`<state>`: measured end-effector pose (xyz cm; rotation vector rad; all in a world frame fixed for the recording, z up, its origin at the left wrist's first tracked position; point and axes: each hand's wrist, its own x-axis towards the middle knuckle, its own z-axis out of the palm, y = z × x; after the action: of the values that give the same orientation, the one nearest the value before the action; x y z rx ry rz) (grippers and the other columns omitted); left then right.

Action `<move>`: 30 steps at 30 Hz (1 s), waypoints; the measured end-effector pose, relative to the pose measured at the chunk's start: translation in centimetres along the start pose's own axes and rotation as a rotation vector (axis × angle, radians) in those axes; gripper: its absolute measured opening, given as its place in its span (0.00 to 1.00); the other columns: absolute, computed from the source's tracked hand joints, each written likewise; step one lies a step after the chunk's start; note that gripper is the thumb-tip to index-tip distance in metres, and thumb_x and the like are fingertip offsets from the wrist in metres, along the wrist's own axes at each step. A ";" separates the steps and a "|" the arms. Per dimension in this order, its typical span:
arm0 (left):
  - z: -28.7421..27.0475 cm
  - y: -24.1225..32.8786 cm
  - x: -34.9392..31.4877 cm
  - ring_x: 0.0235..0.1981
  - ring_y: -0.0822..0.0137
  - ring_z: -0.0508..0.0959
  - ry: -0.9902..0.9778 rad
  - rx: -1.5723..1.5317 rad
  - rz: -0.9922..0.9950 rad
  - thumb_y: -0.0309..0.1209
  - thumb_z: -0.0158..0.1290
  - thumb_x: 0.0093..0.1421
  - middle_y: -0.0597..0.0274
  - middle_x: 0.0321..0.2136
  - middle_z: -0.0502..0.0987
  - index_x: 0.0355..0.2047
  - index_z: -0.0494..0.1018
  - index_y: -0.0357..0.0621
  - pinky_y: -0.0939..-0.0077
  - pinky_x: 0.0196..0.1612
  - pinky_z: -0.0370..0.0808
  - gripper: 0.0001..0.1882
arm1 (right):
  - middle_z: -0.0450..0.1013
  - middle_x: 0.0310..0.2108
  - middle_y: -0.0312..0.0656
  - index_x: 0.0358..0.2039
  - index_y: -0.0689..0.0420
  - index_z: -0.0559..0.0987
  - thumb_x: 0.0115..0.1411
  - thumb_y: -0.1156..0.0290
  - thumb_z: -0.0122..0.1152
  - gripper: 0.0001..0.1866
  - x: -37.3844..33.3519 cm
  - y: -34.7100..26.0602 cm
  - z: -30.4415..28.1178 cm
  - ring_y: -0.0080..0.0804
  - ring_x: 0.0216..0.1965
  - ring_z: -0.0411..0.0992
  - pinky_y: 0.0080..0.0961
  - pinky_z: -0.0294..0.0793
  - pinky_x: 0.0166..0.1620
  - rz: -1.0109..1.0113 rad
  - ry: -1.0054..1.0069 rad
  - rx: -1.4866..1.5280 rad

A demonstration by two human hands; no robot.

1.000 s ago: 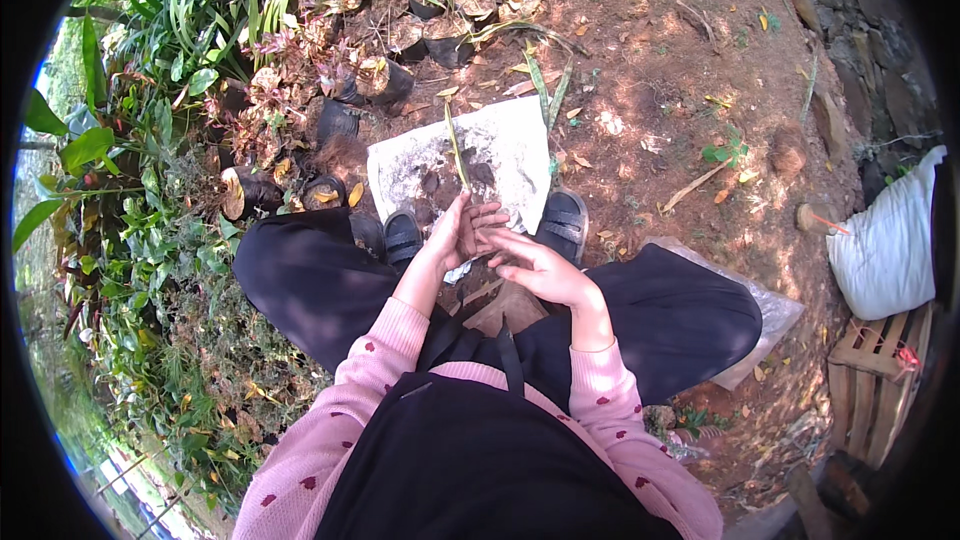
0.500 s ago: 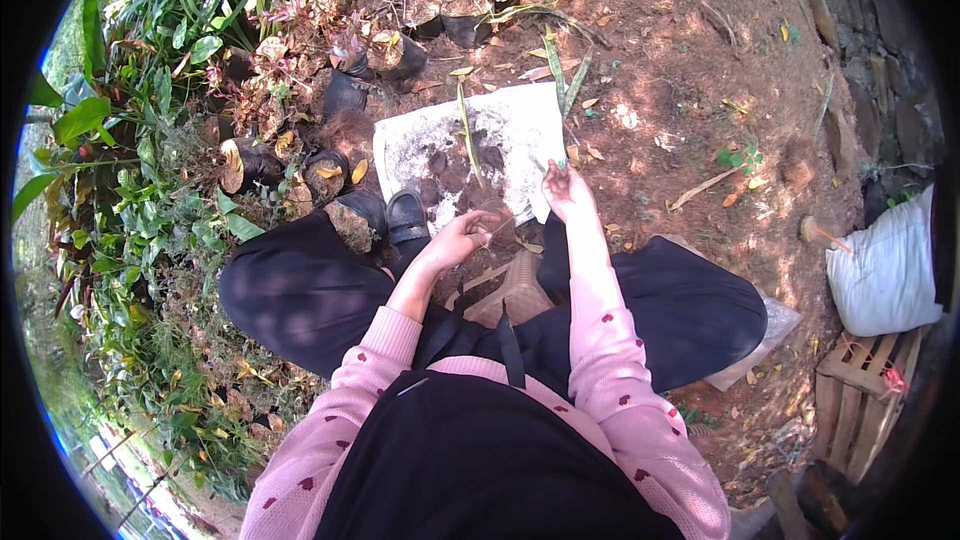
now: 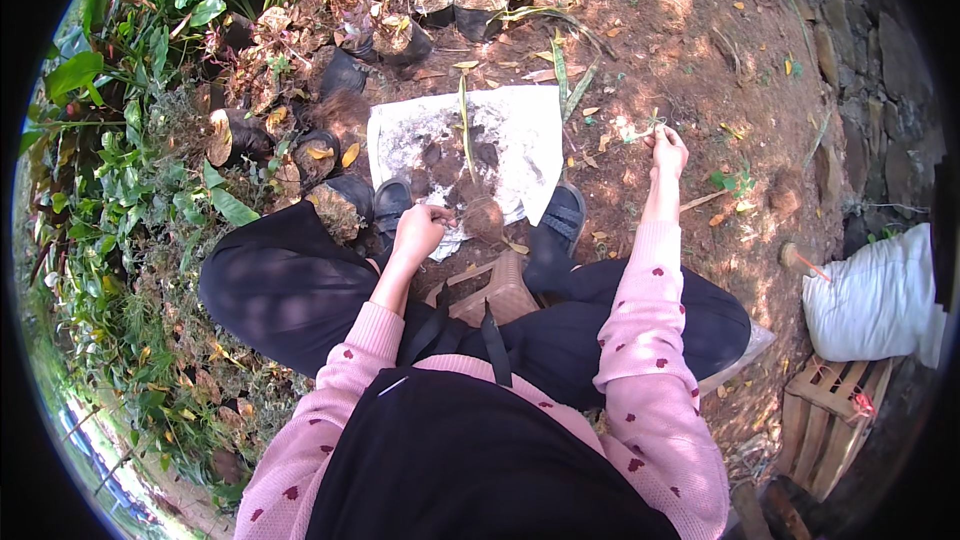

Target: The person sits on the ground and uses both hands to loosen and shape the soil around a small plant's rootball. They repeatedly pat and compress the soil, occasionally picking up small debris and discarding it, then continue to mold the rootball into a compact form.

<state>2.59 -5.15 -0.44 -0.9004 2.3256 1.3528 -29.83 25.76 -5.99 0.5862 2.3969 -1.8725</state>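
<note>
Head view: we look straight down on a person seated low on bare brown earth, pink dotted sleeves reaching forward over dark trousers and a black apron. Our left hand [image 3: 418,230], just left of the frame's centre, is curled with its fingers pressed together around the base of a small plant [image 3: 470,175], whose round, soil-caked root clump sits just beside the knuckles while one long narrow green leaf runs up toward the top of the frame. The plant lies on a white sheet [image 3: 525,135] spread on the ground in the upper centre, its middle strewn with dark soil. Our right hand [image 3: 667,150], stretched out to the upper right of centre and well apart from the left, pinches a small pale-green sprig [image 3: 640,128] between fingertips at the edge of the sheet; how firmly it grips we cannot tell. Two dark shoes [image 3: 562,212] rest on the lower edge of the sheet, one on each side of the root clump. A woven tan basket [image 3: 498,290] sits between the knees, directly below the plant. Black nursery pots [image 3: 405,40] holding dry leaves and seedlings cluster across the upper left, backed by dense green foliage [image 3: 130,140] down the left side. At the right edge, a bulging white sack [image 3: 870,300] lies near a wooden crate [image 3: 835,420] in the lower right.
</note>
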 end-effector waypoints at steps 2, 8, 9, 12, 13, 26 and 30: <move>0.0 0.0 0.1 0.32 0.59 0.81 0.016 0.057 0.004 0.22 0.47 0.50 0.54 0.27 0.80 0.30 0.81 0.44 0.72 0.39 0.75 0.12 | 0.74 0.24 0.31 0.36 0.56 0.78 0.61 0.68 0.58 0.07 0.9 -1.2 -1.0 0.17 0.21 0.70 0.15 0.63 0.19 0.044 -0.004 -0.064; 1.9 -1.6 1.2 0.46 0.52 0.73 0.041 0.220 0.077 0.27 0.51 0.53 0.45 0.42 0.74 0.46 0.73 0.43 0.63 0.49 0.70 0.18 | 0.76 0.33 0.36 0.41 0.60 0.75 0.64 0.70 0.52 0.09 -4.2 -8.3 -2.5 0.18 0.28 0.71 0.15 0.67 0.28 -0.051 -0.128 0.166; 2.8 -1.5 0.4 0.50 0.50 0.70 0.135 0.289 0.139 0.28 0.51 0.54 0.44 0.45 0.71 0.50 0.70 0.44 0.62 0.51 0.68 0.21 | 0.76 0.33 0.37 0.42 0.61 0.75 0.64 0.71 0.52 0.10 -6.4 -9.6 -2.4 0.19 0.29 0.71 0.15 0.67 0.30 -0.097 -0.178 0.136; 2.8 1.4 -0.2 0.58 0.47 0.59 0.088 0.228 0.309 0.33 0.52 0.56 0.45 0.55 0.62 0.56 0.64 0.43 0.59 0.59 0.59 0.26 | 0.76 0.34 0.38 0.47 0.64 0.74 0.63 0.71 0.52 0.14 -14.5 -11.8 -1.6 0.20 0.31 0.71 0.14 0.68 0.36 -0.204 -0.359 0.050; 2.8 2.7 -0.2 0.57 0.48 0.61 0.068 0.106 0.361 0.34 0.53 0.56 0.46 0.53 0.64 0.53 0.67 0.42 0.59 0.59 0.60 0.24 | 0.76 0.34 0.38 0.47 0.65 0.74 0.63 0.72 0.52 0.14 -16.6 -11.5 -1.1 0.20 0.31 0.71 0.15 0.68 0.36 -0.166 -0.430 0.116; 6.5 6.9 -0.7 0.56 0.67 0.67 -0.310 -1.015 0.098 0.44 0.43 0.65 0.57 0.49 0.72 0.56 0.64 0.40 0.68 0.60 0.58 0.25 | 0.72 0.25 0.34 0.44 0.65 0.75 0.64 0.73 0.49 0.12 -22.6 -7.2 0.5 0.13 0.22 0.64 0.12 0.63 0.26 0.126 -1.007 0.059; 7.2 8.5 -1.2 0.42 0.73 0.75 -0.254 -1.108 0.024 0.30 0.47 0.63 0.59 0.43 0.73 0.58 0.59 0.39 0.79 0.43 0.73 0.24 | 0.71 0.24 0.35 0.42 0.63 0.75 0.63 0.74 0.50 0.10 -22.2 -7.3 -1.2 0.13 0.22 0.63 0.11 0.61 0.25 0.163 -1.009 0.050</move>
<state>-2.44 4.53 2.22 -0.8440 1.2770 2.6156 -11.34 19.60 6.90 -0.1635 1.5797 -1.5812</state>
